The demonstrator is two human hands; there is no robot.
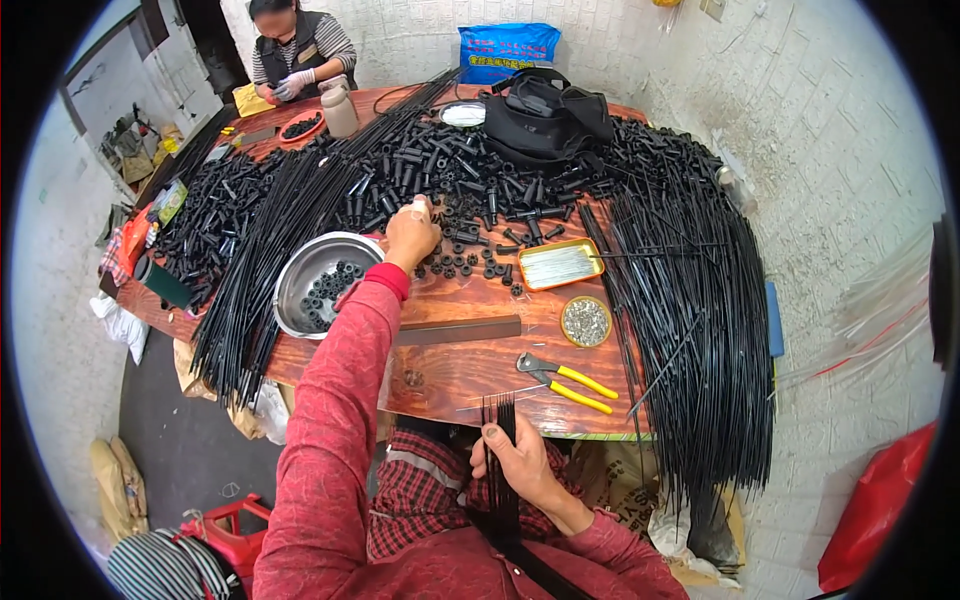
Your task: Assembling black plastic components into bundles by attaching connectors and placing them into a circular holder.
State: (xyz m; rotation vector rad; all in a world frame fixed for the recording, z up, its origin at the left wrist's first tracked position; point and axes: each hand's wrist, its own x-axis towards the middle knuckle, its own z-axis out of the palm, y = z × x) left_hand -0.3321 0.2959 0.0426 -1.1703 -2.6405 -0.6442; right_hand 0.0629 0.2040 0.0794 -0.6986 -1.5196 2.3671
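My left hand (412,236) reaches over the table to the near edge of a heap of black plastic tubular parts (425,160). Its fingers are curled in; what they hold, if anything, is hidden. Something white shows at a fingertip. Small black ring-shaped pieces (467,262) lie scattered just right of that hand. Over my lap, near the table's front edge, my right hand (522,465) is closed round a bundle of thin black rods (506,420), thumb across the front. The rods stand roughly upright, their tips fanned slightly apart.
Beside my left forearm sits a steel bowl (290,285) of black rings. Yellow-handled pincers (568,383), a round dish of small metal pieces (586,321) and a tray of thin pins (561,265) lie rightward. Long black rods (700,330) overhang the right edge. A co-worker (300,50) sits far left.
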